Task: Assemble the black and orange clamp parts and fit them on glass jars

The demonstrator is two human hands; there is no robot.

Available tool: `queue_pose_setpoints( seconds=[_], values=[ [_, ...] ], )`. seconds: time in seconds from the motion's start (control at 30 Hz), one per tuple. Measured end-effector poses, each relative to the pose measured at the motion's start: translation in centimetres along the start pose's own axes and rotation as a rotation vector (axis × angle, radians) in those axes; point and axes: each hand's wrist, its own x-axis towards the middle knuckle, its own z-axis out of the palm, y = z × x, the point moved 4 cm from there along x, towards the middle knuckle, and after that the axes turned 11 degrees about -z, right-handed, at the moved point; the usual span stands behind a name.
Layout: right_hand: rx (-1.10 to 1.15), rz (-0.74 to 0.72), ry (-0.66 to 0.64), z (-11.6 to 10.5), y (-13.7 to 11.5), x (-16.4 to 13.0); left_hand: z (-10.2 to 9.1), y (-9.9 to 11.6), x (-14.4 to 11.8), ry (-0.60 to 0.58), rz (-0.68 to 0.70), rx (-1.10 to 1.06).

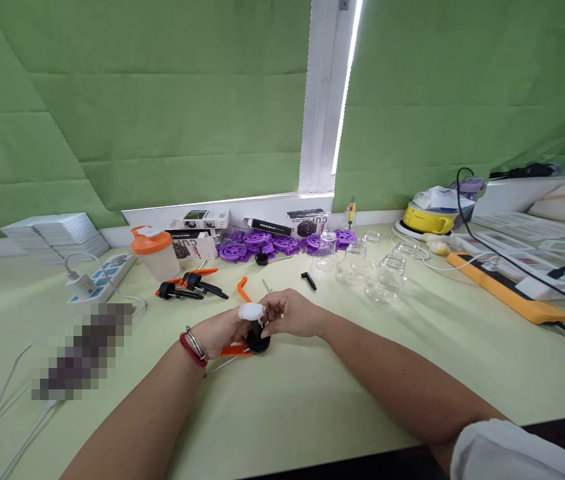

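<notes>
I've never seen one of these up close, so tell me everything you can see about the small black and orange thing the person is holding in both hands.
The black and orange piece sits low over the pale green table, near its middle. It has a rounded black body, looking like plastic, with a flat orange arm and a thin metal rod sticking out to the left. A small white wad covers its top. The left hand cups it from the left and the right hand pinches at the top. The hands hide the rest.
</notes>
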Motion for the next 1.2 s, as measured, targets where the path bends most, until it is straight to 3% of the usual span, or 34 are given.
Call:
queue_pose_setpoints(
  seconds=[0.23,1.2],
  values=[
    [-0.018,-0.012,0.01,-0.01,0.04,0.0,-0.33,-0.4,0.26,0.043,-0.007,-0.14],
    [-0.017,-0.009,-0.024,0.04,0.27,-0.07,-0.55,-0.55,0.22,0.062,0.004,-0.137]
  ],
)
